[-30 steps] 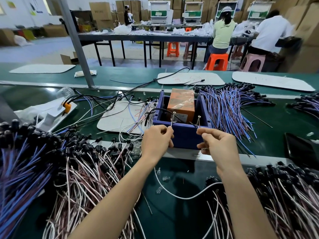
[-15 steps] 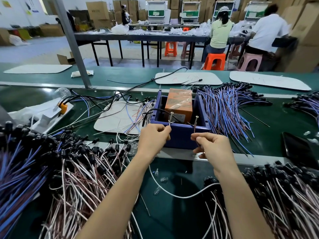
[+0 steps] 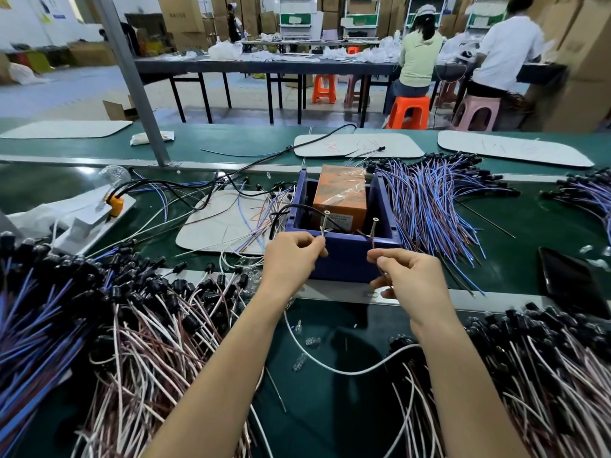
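Head view: left hand [image 3: 291, 259], right hand [image 3: 413, 279] still pinch thin wires [image 3: 373, 246].

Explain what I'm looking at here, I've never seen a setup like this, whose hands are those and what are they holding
There is no machine: a person works with bare hands, and one camera on their head looks down at them. The left hand and right hand each pinch thin wire by two upright pins on the near wall of a blue box, which holds an orange carton. On the green bench lie heaps of black-capped wires on both sides, blue wires right of the box, a white mat and a phone. Other workers sit behind.
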Tool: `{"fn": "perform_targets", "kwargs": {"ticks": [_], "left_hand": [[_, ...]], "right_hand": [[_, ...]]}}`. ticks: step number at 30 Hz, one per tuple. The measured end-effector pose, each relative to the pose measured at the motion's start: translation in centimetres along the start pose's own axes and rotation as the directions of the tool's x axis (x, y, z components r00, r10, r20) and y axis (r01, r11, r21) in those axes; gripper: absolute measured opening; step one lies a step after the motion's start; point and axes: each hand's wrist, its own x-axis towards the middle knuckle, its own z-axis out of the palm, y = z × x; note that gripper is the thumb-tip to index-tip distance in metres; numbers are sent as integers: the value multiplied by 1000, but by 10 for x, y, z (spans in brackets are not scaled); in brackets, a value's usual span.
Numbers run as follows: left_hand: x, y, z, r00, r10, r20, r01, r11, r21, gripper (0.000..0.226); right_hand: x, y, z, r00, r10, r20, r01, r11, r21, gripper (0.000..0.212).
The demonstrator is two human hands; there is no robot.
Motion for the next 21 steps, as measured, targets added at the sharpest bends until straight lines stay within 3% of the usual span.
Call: {"fn": "perform_targets", "kwargs": {"ticks": [21], "left_hand": [[1,3,1,996,29,-81,-18,990,139,26]], "right_hand": [[1,0,3,1000,-10,-6,10,1000,-28,28]]}}
